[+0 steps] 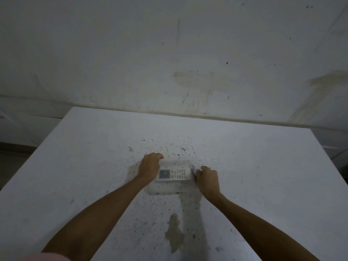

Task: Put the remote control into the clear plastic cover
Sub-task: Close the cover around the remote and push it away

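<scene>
A white remote control (174, 174) with a grey screen at its left end and small buttons lies sideways on the white table (263, 176). A clear plastic cover (176, 163) surrounds it, hard to make out against the table. My left hand (149, 167) is curled over the remote's left end and the cover's far edge. At the right end, my right hand (207, 178) pinches the cover's edge with closed fingers. How far the remote sits inside the cover I cannot tell.
The table is speckled with dark spots and has a tan stain (175, 234) near its front. A stained white wall (178, 53) rises just behind the table's far edge. The table's left edge drops to a dark floor (13, 153).
</scene>
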